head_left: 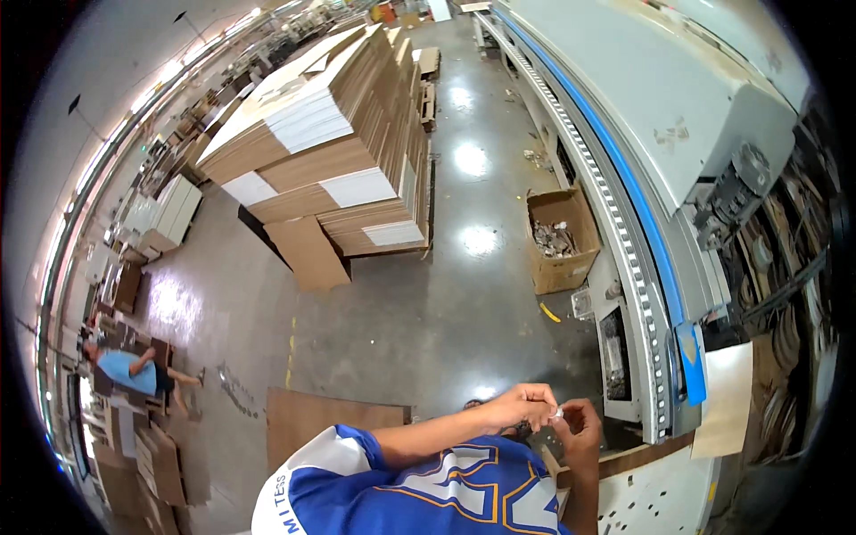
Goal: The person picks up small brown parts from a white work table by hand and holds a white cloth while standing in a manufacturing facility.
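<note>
In front of my body, at the lower middle of the view, my left hand (524, 406) and my right hand (581, 429) come together, fingertips nearly touching. Between them is a small whitish piece (557, 415), too small to name. The fingers of my left hand are closed in a pinch at it. My right hand's thumb and fingers curl in from the other side, pinching at the same piece.
A long machine with a blue rail (624, 169) runs along the right. Beside it stands a cardboard box of scraps (563, 245). Tall stacks of boards (357, 169) stand ahead left. A person in blue (129, 370) is far left. A brown sheet (325, 428) lies on the floor.
</note>
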`<state>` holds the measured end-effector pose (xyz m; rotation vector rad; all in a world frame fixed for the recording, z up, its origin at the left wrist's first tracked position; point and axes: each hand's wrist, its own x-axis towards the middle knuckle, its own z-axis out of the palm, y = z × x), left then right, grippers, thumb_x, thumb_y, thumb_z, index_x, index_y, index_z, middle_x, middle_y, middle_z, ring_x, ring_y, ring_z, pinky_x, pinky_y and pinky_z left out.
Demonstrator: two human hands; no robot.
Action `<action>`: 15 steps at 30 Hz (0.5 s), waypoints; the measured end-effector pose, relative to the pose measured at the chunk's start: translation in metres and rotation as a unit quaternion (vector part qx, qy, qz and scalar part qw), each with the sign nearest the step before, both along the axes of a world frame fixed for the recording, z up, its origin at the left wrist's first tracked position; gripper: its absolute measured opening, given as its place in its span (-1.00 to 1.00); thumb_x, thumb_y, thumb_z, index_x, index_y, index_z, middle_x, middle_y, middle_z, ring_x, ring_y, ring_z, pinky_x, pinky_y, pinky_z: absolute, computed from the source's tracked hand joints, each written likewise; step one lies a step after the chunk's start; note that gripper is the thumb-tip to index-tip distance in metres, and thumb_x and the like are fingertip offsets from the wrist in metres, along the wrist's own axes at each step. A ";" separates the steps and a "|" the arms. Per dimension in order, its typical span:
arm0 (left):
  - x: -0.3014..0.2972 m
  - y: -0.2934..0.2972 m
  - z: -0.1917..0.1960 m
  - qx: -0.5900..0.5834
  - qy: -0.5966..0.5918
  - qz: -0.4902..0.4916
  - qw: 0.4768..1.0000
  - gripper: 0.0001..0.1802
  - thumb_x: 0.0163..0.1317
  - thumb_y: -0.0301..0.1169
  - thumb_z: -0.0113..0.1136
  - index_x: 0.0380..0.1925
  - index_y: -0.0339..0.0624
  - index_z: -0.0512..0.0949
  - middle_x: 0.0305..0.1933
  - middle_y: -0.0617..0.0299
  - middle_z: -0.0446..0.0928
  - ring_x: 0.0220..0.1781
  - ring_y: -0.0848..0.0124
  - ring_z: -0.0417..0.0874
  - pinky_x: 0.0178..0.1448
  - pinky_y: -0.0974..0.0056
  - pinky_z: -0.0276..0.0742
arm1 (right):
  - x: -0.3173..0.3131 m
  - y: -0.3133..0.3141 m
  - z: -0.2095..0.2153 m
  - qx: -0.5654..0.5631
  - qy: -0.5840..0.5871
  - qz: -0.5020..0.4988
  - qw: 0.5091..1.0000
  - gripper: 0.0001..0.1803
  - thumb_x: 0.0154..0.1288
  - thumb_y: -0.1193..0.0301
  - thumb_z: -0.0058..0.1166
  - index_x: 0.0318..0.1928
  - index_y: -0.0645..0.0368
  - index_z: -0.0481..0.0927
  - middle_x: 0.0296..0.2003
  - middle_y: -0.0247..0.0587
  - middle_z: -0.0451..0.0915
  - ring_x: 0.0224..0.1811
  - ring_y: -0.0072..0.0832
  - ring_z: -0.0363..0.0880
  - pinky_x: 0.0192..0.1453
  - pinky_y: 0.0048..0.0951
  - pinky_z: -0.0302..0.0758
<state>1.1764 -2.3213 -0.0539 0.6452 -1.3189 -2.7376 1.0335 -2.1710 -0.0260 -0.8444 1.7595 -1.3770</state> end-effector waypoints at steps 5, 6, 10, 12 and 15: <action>0.006 0.001 0.010 -0.039 0.041 0.005 0.998 -0.87 0.54 -0.37 0.23 -0.18 -0.19 0.61 -0.32 0.32 0.64 -0.29 0.55 0.63 -0.21 0.39 0.57 | 0.008 -0.001 -0.001 -0.029 -0.041 -0.005 0.999 -0.84 0.36 0.47 0.35 -0.19 0.21 0.60 -0.33 -0.34 0.62 -0.30 -0.64 0.55 -0.20 -0.49 0.49; 0.008 0.002 0.011 -0.064 0.052 0.008 0.997 -0.85 0.54 -0.35 0.23 -0.18 -0.20 0.61 -0.33 0.32 0.64 -0.30 0.54 0.63 -0.22 0.38 0.57 | 0.009 -0.002 -0.003 -0.023 -0.039 -0.008 0.999 -0.85 0.37 0.46 0.34 -0.19 0.19 0.60 -0.35 -0.39 0.58 -0.34 -0.67 0.50 -0.23 -0.52 0.45; 0.016 0.001 0.018 -0.246 0.047 0.014 0.968 -0.76 0.57 -0.30 0.20 -0.11 -0.30 0.59 -0.23 0.16 0.72 -0.21 0.47 0.68 -0.11 0.27 0.62 | 0.010 -0.004 -0.007 -0.022 -0.059 -0.022 0.998 -0.84 0.40 0.42 0.32 -0.20 0.18 0.59 -0.35 -0.38 0.59 -0.33 -0.66 0.51 -0.22 -0.51 0.46; 0.020 0.000 0.021 -0.299 0.057 0.023 0.952 -0.75 0.58 -0.30 0.19 -0.06 -0.32 0.59 -0.18 0.08 0.73 -0.16 0.40 0.71 -0.04 0.22 0.63 | 0.012 -0.006 -0.008 -0.023 -0.041 -0.030 0.998 -0.83 0.40 0.40 0.33 -0.21 0.18 0.59 -0.36 -0.37 0.59 -0.33 -0.65 0.51 -0.22 -0.51 0.46; 0.026 -0.006 0.027 -0.357 0.101 0.044 0.927 -0.76 0.56 -0.32 0.19 -0.02 -0.30 0.58 -0.17 0.01 0.73 -0.13 0.22 0.76 0.00 0.15 0.64 | 0.018 -0.013 -0.007 -0.046 -0.053 -0.041 0.997 -0.80 0.43 0.38 0.31 -0.17 0.20 0.55 -0.38 -0.32 0.60 -0.34 -0.62 0.53 -0.22 -0.51 0.47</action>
